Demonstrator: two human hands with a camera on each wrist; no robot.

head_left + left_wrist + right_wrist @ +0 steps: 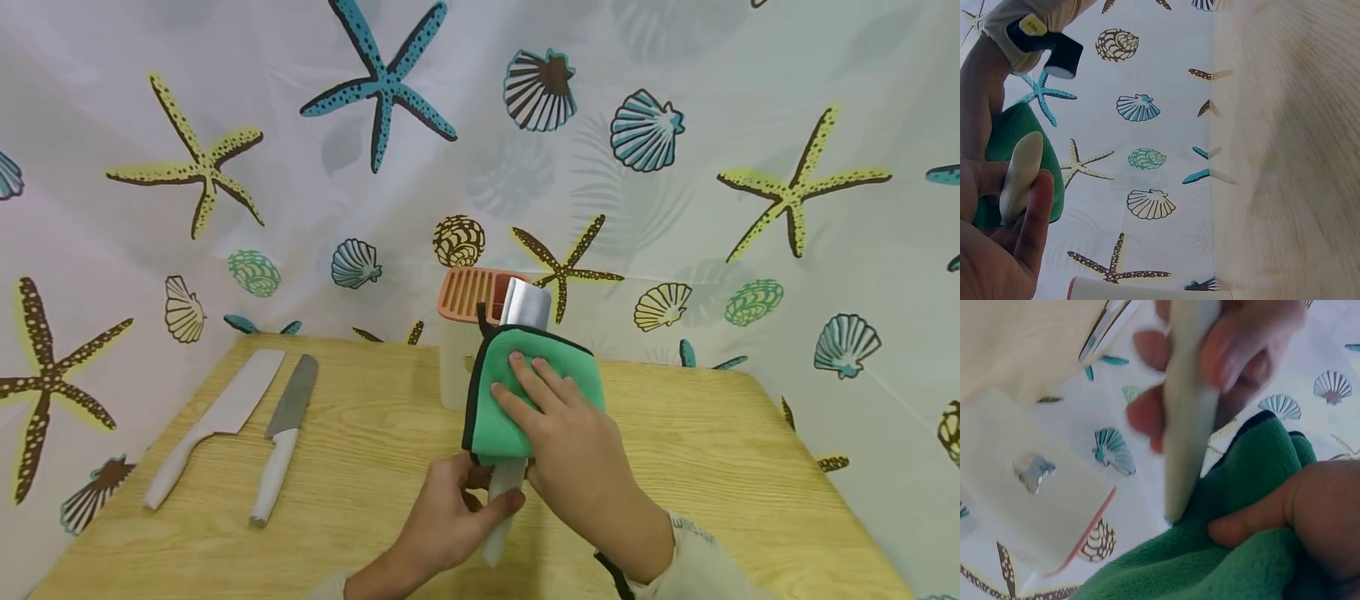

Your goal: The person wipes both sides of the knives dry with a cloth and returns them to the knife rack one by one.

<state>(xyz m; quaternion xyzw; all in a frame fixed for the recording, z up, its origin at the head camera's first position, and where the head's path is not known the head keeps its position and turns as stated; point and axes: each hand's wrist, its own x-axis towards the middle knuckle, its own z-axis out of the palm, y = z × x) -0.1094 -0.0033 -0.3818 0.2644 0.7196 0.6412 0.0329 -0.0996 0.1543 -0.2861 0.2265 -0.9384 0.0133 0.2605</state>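
Observation:
My left hand (442, 521) grips the pale handle (495, 542) of a knife between thumb and fingers, low over the table. Its blade (527, 304) points up and away. A green cloth (491, 425) with black edging covers most of the blade, leaving only the broad silver end showing above it. Over the cloth lies my right hand (577, 450), fingers spread across the front. In the right wrist view its thumb (1260, 519) presses the cloth from the other side, beside the handle (1191, 425). The left wrist view shows the handle (1022, 175) between the left fingers.
A cream knife block (453, 358) with an orange slotted top stands behind the cloth. On the left of the wooden table (360, 400) lie a white-handled cleaver (240, 396) and a knife with a grey blade (294, 396). A shell-patterned sheet (465, 183) hangs around the table.

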